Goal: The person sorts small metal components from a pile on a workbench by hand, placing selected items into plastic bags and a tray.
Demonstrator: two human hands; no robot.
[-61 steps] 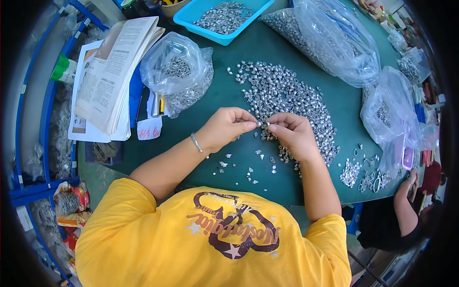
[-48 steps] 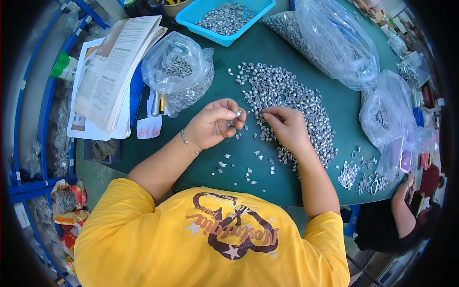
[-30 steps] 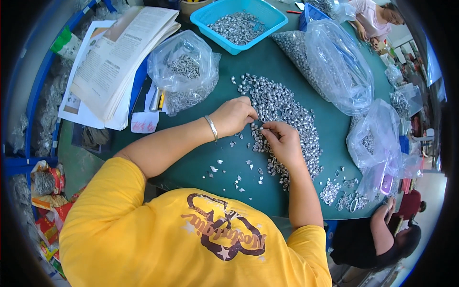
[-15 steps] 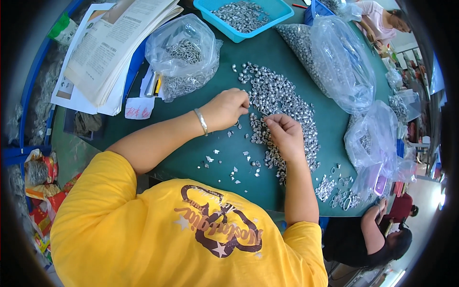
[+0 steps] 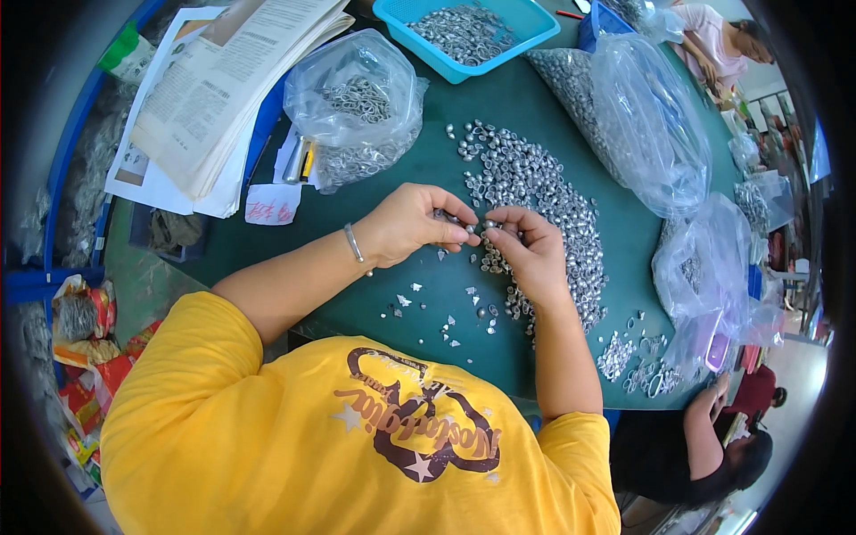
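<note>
Above the green tabletop (image 5: 357,294), my two hands meet with their fingertips almost touching. My left hand (image 5: 412,223), with a silver bangle (image 5: 354,242) on its wrist, pinches a small rounded silver metal piece (image 5: 470,229); more grey metal shows within its curled fingers. Thumb and forefinger of my right hand (image 5: 535,254) are pinched on another small silver metal piece (image 5: 489,225). Beyond and beside the right hand spreads a heap of small hollow silver metal pieces (image 5: 571,223). Little metal scraps (image 5: 403,300) lie scattered nearer to me.
A turquoise basket (image 5: 464,71) of metal pieces stands at the back. Clear bags (image 5: 357,98) of metal parts lie left, others (image 5: 651,125) right. Papers (image 5: 201,107) are stacked at far left. Rings (image 5: 655,379) lie near right. Two people (image 5: 704,446) (image 5: 713,45) sit along the right.
My left hand has come back from the heap's edge and turned, so its fingertips now face the right hand's. The right hand has moved slightly left toward it. The whole view has shifted a little.
</note>
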